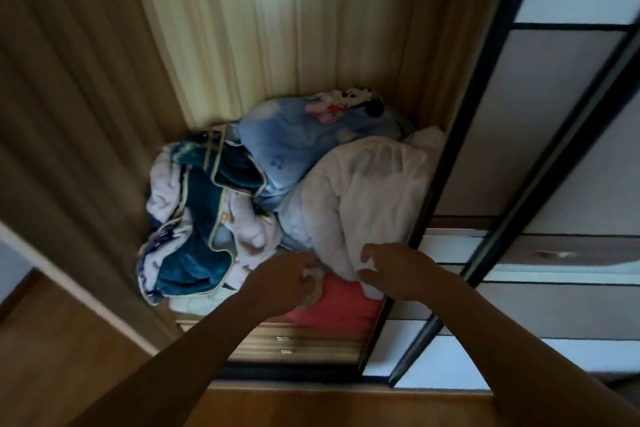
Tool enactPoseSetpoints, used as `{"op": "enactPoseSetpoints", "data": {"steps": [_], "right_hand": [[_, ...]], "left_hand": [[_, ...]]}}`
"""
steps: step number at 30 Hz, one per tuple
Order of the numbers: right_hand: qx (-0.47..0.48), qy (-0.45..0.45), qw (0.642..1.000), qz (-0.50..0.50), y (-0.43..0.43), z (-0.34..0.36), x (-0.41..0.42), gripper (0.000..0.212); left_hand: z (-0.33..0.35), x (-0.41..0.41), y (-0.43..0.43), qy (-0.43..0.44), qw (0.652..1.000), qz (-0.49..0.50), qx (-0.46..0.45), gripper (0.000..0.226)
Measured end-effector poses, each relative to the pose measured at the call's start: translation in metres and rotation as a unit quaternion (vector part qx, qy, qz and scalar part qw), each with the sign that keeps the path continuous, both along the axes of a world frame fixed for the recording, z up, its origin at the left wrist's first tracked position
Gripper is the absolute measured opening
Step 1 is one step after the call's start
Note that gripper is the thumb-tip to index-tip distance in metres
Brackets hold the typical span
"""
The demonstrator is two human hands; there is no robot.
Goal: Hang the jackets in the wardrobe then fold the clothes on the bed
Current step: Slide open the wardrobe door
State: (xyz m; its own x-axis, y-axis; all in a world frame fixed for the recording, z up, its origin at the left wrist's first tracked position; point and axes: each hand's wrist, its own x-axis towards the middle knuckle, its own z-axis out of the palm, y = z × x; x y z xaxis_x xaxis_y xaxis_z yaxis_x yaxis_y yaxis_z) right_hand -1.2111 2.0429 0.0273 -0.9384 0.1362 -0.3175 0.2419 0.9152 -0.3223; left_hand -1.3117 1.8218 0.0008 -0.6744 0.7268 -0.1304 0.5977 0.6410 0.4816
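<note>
I look down into the open wardrobe (242,45) with light wooden walls. On its shelf lies a heap of fabric: a white padded jacket (367,191) at the right, a teal blanket (201,218) at the left, a light blue cartoon-print blanket (298,139) behind. A pink-red folded cloth (339,305) lies under the front. My right hand (398,270) pinches the lower edge of the white jacket. My left hand (284,281) is closed on a pale bit of fabric beside it, just left of the jacket's hem.
The dark-framed sliding door (540,149) with white panels stands close at the right of the heap. Small drawers (284,343) with metal pulls sit below the shelf. The wooden floor (69,340) shows at the lower left. The picture is motion-blurred.
</note>
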Motion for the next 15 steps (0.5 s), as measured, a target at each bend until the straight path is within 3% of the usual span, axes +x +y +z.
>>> {"op": "enactPoseSetpoints", "data": {"steps": [5, 9, 15], "right_hand": [[0.012, 0.012, 0.994, 0.104, -0.089, -0.001, -0.037, 0.034], [0.038, 0.02, 0.976, 0.211, -0.185, -0.001, -0.063, 0.04], [0.039, -0.007, 0.927, 0.374, -0.351, -0.003, -0.079, 0.039]], "left_hand": [[-0.005, -0.001, -0.102, 0.005, 0.991, 0.118, -0.06, 0.032], [-0.011, 0.015, -0.2, -0.009, 0.975, 0.207, -0.074, 0.033], [-0.011, 0.086, -0.358, -0.031, 0.922, 0.379, -0.073, 0.03]]}}
